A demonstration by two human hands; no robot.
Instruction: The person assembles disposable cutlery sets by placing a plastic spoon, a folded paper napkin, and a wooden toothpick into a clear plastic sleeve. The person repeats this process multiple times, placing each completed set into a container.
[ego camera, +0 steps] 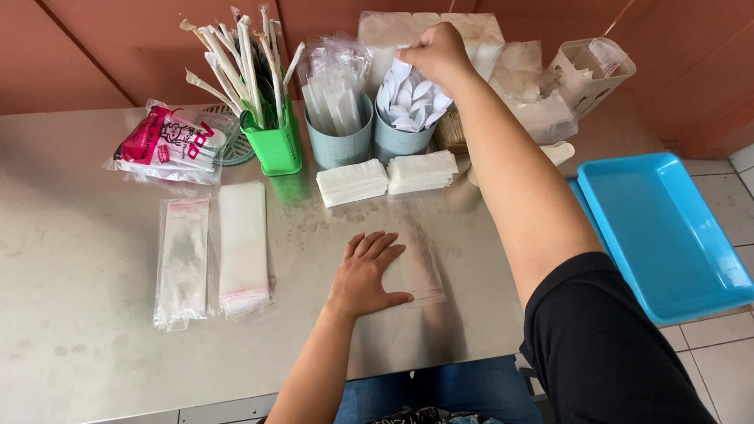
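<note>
The left hand (365, 275) lies flat, fingers spread, on a clear sleeve (420, 263) near the worktop's (78, 330) front edge. The right hand (436, 51) pinches a white spoon (402, 69) above the grey cup (402, 133) at the back edge.

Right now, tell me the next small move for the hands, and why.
Probably lift one white plastic spoon out of the grey cup and bring it back to the clear sleeve. The right hand is at the spoons with fingers pinched on one, while the left hand lies flat on that sleeve, pinning it to the steel table.
</note>
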